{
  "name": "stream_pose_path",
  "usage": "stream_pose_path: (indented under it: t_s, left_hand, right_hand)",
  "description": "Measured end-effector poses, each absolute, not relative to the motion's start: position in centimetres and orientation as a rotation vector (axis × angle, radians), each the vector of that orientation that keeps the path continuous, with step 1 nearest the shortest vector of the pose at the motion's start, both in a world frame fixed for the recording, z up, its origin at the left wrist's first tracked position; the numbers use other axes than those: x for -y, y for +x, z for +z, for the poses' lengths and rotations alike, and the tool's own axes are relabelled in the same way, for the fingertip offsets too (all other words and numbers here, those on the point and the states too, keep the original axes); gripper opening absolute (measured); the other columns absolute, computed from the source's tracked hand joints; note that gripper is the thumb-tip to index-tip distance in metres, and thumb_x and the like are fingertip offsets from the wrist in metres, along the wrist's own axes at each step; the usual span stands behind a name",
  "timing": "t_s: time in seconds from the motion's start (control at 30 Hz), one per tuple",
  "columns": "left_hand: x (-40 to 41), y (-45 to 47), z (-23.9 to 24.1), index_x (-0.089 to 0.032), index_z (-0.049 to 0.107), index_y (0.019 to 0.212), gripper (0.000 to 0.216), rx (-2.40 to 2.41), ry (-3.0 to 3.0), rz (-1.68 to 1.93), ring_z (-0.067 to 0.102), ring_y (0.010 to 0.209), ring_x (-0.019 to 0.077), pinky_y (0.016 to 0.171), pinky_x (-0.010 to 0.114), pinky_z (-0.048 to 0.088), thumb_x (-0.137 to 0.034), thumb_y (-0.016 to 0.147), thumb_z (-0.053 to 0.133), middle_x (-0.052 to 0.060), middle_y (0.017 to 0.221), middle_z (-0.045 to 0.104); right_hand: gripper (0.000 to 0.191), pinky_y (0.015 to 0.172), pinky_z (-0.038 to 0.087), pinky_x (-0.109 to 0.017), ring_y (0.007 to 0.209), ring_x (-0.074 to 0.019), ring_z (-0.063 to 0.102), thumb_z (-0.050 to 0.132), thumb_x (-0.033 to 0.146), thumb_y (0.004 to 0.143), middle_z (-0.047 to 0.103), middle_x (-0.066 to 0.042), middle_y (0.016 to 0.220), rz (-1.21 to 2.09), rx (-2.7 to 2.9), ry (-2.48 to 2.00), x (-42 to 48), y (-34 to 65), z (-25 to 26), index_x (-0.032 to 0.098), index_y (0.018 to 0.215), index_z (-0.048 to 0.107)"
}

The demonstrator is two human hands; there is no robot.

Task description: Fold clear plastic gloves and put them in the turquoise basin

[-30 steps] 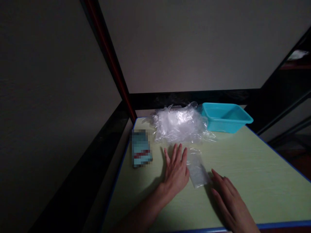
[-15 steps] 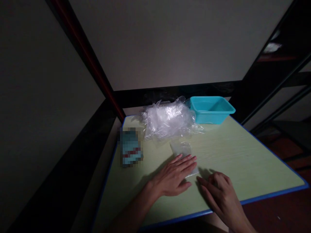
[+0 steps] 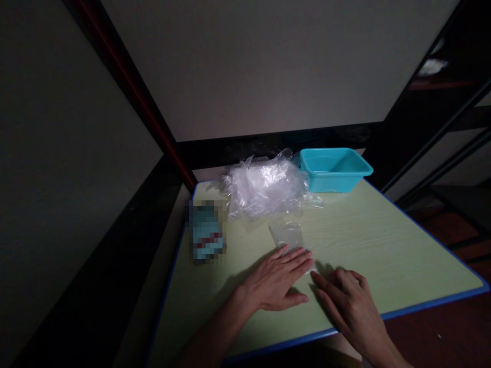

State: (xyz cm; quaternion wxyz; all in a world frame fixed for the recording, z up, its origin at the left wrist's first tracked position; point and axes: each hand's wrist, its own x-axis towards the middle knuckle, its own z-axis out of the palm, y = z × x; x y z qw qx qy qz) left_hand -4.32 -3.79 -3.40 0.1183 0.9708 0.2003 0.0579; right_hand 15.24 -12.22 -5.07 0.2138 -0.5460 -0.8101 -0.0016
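- Desk [image 3: 387, 240] with a pale green, wood-grained top and blue edging, spread beneath both hands; its near edge passes below the right hand.
- Right hand [image 3: 347, 299]: fingers loosely curled, thumb and forefinger parted, nothing visibly gripped. The forefinger tip is at or just beside the near corner of the bag; contact is hard to tell.
- Left hand [image 3: 282, 278]: palm down, fingers straight and close together, laid flat rather than clamped, thumb spread away. The two hands are apart.
- Clear, flat, oblong plastic-film bag [image 3: 288, 234], lying on the desk, partly under the left hand's fingers, its far end showing beyond them. It should prove very light, limp and slippery, apt to slide or crease. A pinch at the near corner, by the right forefinger, looks the best hold, with the left fingers pinning the rest.
- Teal oblong item with a dark red stripe [image 3: 207, 232], pixelated, left of and beyond the left hand.
- Crumpled, shiny heap of clear plastic film [image 3: 268, 189], beyond the left hand.
- Turquoise rectangular plastic tub [image 3: 333, 183], beyond the right hand, beside the heap.
- Large grey wall panel [image 3: 276, 76], farthest ahead of both hands.
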Motion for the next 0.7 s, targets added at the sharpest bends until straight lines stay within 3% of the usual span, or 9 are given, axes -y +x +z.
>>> stream_pose_path:
  t_s: [0.33,0.57,0.7]
  left_hand:
    - [3.91,-4.30,-3.71,-0.015,0.023,0.137,0.067,-0.606,2.936,0.153,0.010,0.135,0.0181,0.109,0.036,0.007,-0.058,0.087,0.031,0.005,0.147,0.018]
    - [3.92,-4.34,-3.83,-0.018,0.021,0.138,0.070,-0.591,2.927,0.144,0.009,0.135,0.0190,0.109,0.038,0.007,-0.062,0.085,0.029,0.005,0.147,0.018]
    - [3.89,-4.37,-3.73,-0.013,0.013,0.140,0.077,-0.608,2.911,0.139,0.005,0.135,0.0197,0.109,0.039,0.006,-0.063,0.084,0.029,0.008,0.147,0.015]
  right_hand:
    - [0.036,0.079,0.034,-0.037,0.081,-0.0191,0.052,0.045,0.025,0.088,0.054,-0.005,0.080,0.021,2.228,-1.508,12.26,15.45,-5.47,0.016,0.123,0.049]
    - [0.032,0.079,0.034,-0.038,0.082,-0.0201,0.052,0.044,0.028,0.089,0.055,-0.005,0.082,0.022,2.209,-1.514,12.26,15.54,-5.82,0.016,0.117,0.053]
    - [0.030,0.079,0.036,-0.038,0.084,-0.0203,0.052,0.045,0.032,0.089,0.057,-0.006,0.085,0.039,2.202,-1.523,12.19,15.47,-5.76,0.017,0.113,0.055]
